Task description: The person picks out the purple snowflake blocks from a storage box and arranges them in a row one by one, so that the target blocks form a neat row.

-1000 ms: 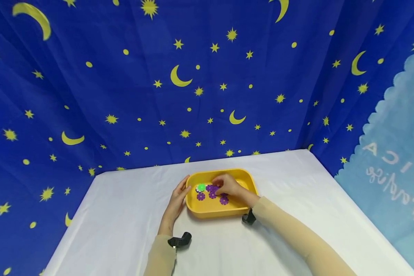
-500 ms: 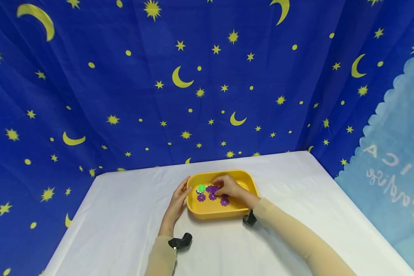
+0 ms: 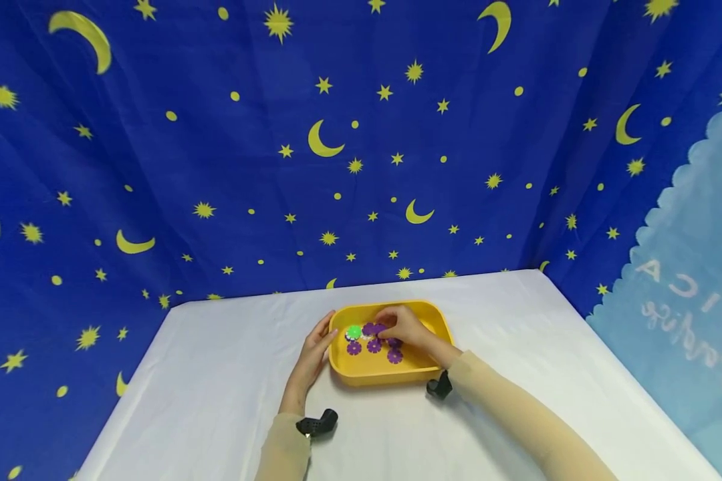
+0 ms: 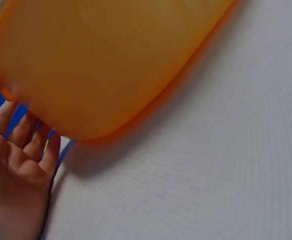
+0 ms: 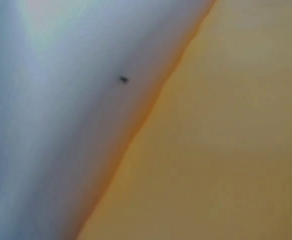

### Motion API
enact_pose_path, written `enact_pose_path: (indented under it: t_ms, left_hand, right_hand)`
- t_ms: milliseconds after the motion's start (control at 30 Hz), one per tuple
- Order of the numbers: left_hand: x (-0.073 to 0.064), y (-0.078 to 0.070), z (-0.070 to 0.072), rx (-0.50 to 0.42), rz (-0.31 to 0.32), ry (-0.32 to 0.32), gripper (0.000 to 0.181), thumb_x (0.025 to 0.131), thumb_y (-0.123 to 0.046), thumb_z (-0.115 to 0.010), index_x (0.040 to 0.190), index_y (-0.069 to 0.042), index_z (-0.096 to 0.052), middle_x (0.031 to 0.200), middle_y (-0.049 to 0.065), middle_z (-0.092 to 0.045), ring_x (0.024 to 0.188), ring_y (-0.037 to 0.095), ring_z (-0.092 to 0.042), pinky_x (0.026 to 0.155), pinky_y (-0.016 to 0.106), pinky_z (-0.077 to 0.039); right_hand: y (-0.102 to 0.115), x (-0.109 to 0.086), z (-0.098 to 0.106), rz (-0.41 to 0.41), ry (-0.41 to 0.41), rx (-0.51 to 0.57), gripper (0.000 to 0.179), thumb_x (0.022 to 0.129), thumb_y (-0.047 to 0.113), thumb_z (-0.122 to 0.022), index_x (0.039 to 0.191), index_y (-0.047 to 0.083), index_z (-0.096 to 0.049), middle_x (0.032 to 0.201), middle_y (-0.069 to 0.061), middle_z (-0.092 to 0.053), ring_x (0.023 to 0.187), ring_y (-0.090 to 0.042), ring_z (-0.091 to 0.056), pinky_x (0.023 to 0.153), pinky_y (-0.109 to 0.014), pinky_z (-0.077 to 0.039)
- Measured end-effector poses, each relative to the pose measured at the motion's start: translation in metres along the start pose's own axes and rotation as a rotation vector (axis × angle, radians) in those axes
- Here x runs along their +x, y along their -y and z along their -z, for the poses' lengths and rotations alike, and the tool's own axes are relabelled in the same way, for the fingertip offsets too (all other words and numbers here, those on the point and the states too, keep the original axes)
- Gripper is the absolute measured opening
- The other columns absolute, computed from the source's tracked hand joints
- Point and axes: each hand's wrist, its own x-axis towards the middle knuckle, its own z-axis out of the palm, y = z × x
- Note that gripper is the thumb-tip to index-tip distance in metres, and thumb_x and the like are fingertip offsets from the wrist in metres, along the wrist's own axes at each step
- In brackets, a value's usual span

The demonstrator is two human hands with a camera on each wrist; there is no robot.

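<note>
Two hands are at one yellow tray (image 3: pixel 370 381), and we see the left hand (image 3: pixel 310 354) on its left end: the fingers are almost straight against the outer wall, with the thumb beside the rim. Our right hand (image 3: pixel 406 326) is inside the tray, its thumb and fingers bent close together over small purple flowers (image 3: pixel 395 356). One of these shows at the fingertips, but we cannot tell if they pinch it; the right wrist view shows no fingers. Other purple flowers lie flat, nearer to us than these fingertips. Between them and the left thumb lies a green flower (image 3: pixel 353 332).

We judge the flowers to be light, thin and rather stiff, perhaps plastic, so they may slide on the smooth bottom. It seems best to take each one by its notched edge, thumb against finger. The tray also looks light, and its rim gives the left fingers a good place to hold.
</note>
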Motion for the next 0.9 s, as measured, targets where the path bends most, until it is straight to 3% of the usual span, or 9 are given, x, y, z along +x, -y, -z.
enact_pose_path:
  t_ms: [133, 267, 500, 700, 900]
  left_hand:
    - [0.001, 0.001, -0.001, -0.004, -0.001, 0.011, 0.058, 0.097, -0.020, -0.053, 0.149, -0.007, -0.030, 0.157, 0.013, -0.026, 0.147, 0.027, -0.021, 0.120, 0.037, -0.022]
    - [0.000, 0.001, -0.003, 0.004, 0.016, 0.008, 0.056, 0.097, -0.021, -0.052, 0.149, -0.009, -0.032, 0.158, 0.011, -0.026, 0.148, 0.025, -0.021, 0.120, 0.036, -0.022]
    - [0.001, 0.003, -0.002, -0.011, 0.017, 0.008, 0.057, 0.097, -0.023, -0.054, 0.148, -0.010, -0.032, 0.158, 0.010, -0.027, 0.148, 0.024, -0.021, 0.121, 0.036, -0.021]
    - [0.000, 0.002, -0.002, -0.018, 0.025, 0.002, 0.058, 0.096, -0.024, -0.054, 0.149, -0.010, -0.032, 0.157, 0.010, -0.027, 0.148, 0.024, -0.021, 0.122, 0.038, -0.019]
    - [-0.001, 0.000, -0.002, -0.006, 0.012, 0.000, 0.058, 0.097, -0.024, -0.054, 0.149, -0.010, -0.032, 0.158, 0.009, -0.027, 0.148, 0.024, -0.021, 0.121, 0.037, -0.020]
  right_hand:
    - [0.002, -0.006, 0.004, -0.031, -0.059, 0.008, 0.029, 0.080, 0.003, -0.073, 0.108, -0.001, -0.068, 0.103, -0.015, -0.070, 0.086, -0.017, -0.061, 0.077, -0.024, -0.056]
    - [0.006, -0.011, 0.008, -0.049, -0.113, 0.007, 0.029, 0.080, 0.004, -0.073, 0.109, 0.000, -0.068, 0.104, -0.013, -0.070, 0.090, -0.019, -0.062, 0.085, -0.032, -0.057]
    - [0.007, -0.020, 0.017, 0.022, -0.186, 0.050, 0.031, 0.080, 0.002, -0.072, 0.109, -0.005, -0.066, 0.105, -0.019, -0.069, 0.097, -0.030, -0.064, 0.092, -0.044, -0.055]
    - [0.008, -0.030, 0.029, 0.044, -0.253, 0.025, 0.031, 0.079, 0.001, -0.072, 0.110, -0.003, -0.066, 0.105, -0.018, -0.070, 0.098, -0.031, -0.066, 0.091, -0.042, -0.056]
    - [0.008, -0.039, 0.041, 0.034, -0.304, 0.066, 0.035, 0.079, 0.001, -0.073, 0.113, -0.006, -0.064, 0.109, -0.022, -0.068, 0.099, -0.034, -0.065, 0.091, -0.043, -0.056]
